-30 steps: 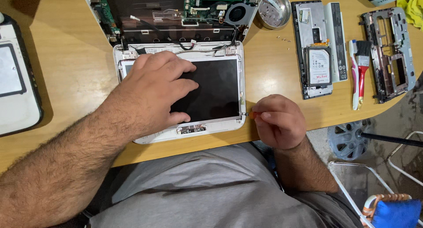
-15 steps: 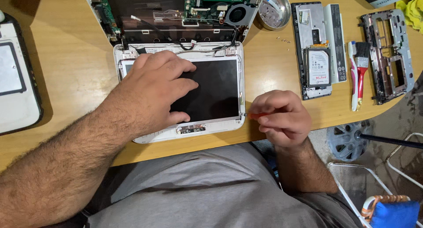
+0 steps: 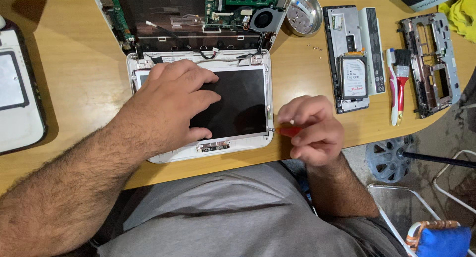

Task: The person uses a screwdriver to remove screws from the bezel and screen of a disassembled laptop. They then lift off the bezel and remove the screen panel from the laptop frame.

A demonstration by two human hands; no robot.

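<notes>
Left hand lies flat, fingers spread, palm down on the dark screen panel of a small white laptop lid. Lid sits near the worktop's front edge, about mid-width. Behind it, toward the far edge, the opened laptop base shows green circuit board and a round black fan.

Right hand is closed around a red-handled screwdriver; the tip meets the lid's right edge, near its front corner.

Right of the base: a small round metal bowl, a few loose screws beside it. Further right: a hard drive resting in a grey tray, a white battery bar alongside, then a red-handled brush and a bare metal frame near the right edge. A white device lies at the left edge.
</notes>
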